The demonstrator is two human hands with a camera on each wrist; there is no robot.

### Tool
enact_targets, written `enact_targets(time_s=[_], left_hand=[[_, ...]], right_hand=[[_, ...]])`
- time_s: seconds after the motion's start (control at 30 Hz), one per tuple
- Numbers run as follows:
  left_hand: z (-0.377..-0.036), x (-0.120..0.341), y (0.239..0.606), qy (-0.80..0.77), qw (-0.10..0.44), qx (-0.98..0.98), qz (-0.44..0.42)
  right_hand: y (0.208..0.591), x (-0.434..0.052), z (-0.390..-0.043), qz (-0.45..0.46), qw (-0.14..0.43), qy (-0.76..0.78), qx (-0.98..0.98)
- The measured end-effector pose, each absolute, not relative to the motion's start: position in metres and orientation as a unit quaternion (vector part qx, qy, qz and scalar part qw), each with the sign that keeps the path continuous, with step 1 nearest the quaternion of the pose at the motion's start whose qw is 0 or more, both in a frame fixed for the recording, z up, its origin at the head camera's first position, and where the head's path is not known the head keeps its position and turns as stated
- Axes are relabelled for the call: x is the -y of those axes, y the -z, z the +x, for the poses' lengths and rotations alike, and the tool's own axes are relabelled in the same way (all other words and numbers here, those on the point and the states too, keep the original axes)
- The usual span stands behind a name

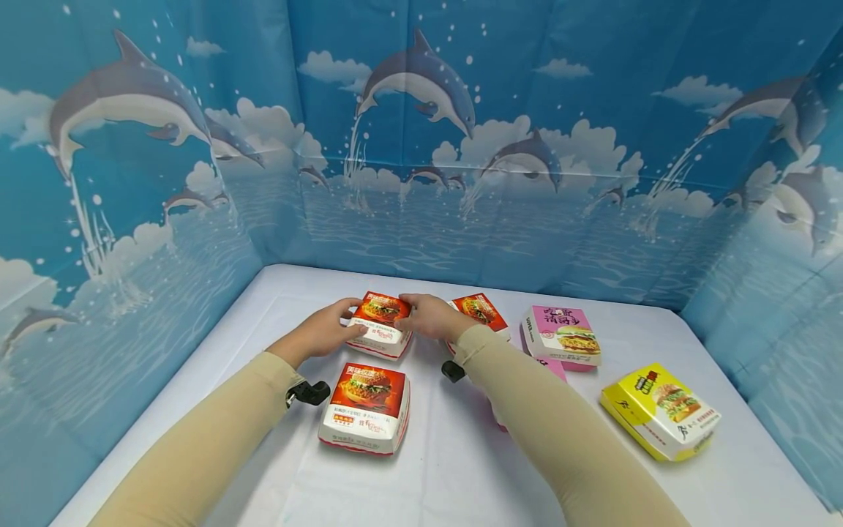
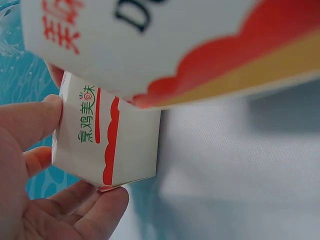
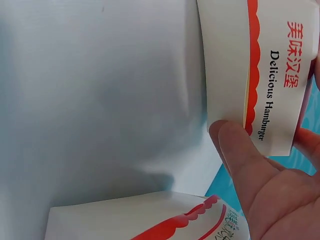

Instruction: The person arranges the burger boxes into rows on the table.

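A red-topped white cardboard burger box [image 1: 364, 408] sits nearest; at 12 o'clock, left hand [image 1: 320, 334] and right hand [image 1: 429, 317] squeeze its twin box [image 1: 380, 325]. Press both sides evenly.

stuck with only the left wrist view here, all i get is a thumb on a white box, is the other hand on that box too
Observer: Yes, the right hand grips the far red burger box opposite the left hand.
Operator: what's the big box filling the top of my view
Observer: A second red burger box, lying nearer the person on the white table.
Operator: any other colours around
Observer: A pink box and a yellow box sit off to the right.
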State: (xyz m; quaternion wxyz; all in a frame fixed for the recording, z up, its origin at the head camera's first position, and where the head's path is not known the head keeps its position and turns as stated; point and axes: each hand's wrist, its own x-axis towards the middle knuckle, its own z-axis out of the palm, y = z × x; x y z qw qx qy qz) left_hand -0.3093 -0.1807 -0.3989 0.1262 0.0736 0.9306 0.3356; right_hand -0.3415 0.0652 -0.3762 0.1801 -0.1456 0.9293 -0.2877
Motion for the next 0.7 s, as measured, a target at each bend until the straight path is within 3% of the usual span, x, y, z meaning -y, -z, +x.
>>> enact_targets(time_s=[0.7], left_hand=[[-0.3087, 0.1852, 0.4008, -0.333, 0.140, -0.929, 0.082]], right_hand=[[0.3787, -0.0683, -0.3332, -0.166, 0.186, 0.262, -0.932]])
